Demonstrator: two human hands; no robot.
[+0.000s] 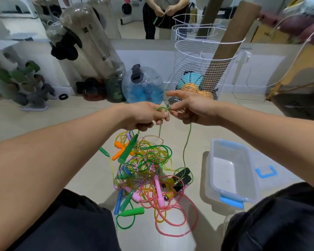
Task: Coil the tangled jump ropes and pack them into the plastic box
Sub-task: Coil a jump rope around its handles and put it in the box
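1. While 2 hands meet above the rope pile (pixel 149 171), the left hand (pixel 143 115) grips 1 green rope (pixel 186 142).
2. Right hand (pixel 190 109) pinches that rope.
3. 1 box (pixel 231 171) sits right of the pile, open.

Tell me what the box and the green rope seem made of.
Plastic box: translucent, glossy plastic, likely; the floor shows through its walls. Green rope pinched by both the left hand and right hand: thin, see-through, shiny cord, probably PVC.

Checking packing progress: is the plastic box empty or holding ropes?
Empty: the plastic box shows only its bare white floor; the jump ropes lie tangled beside it.
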